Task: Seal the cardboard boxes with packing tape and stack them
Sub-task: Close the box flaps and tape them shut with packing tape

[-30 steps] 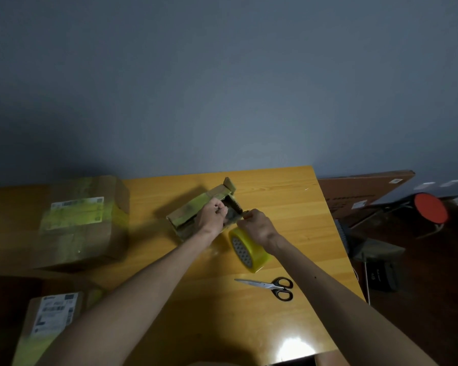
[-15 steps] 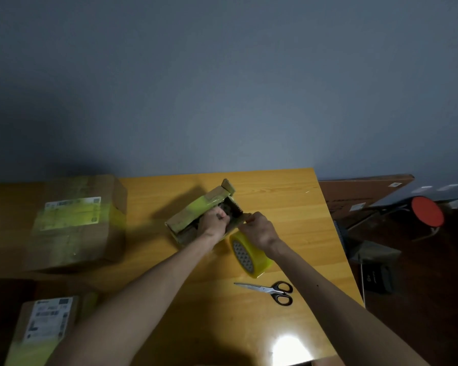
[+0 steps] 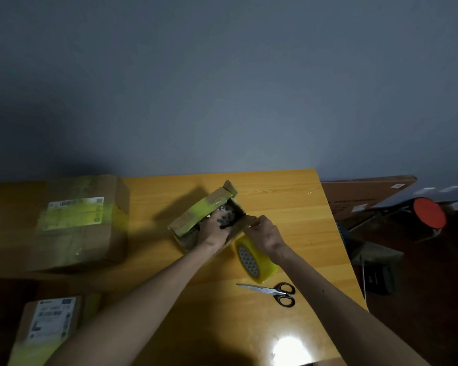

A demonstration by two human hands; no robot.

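brown cardboard box, small and yellow-taped, lies open mid-tabletop; the left hand reaches inside, fingers curled on dark speckled filling; the right hand pinches its right flap, just above the yellow tape roll.

The picture is dim and grainy, with muted colour. A hard white glare spot burns on the glossy table at the lower centre of the frame. The small box throws a soft dark shadow toward the upper left, so the light falls from the lower right. The wall is palest mid-frame and darkens into the corners. At the left edge the large box and a third box are smeared, their labels unreadable. The table edges slant with wide-angle distortion. The right side lies in deep shadow.
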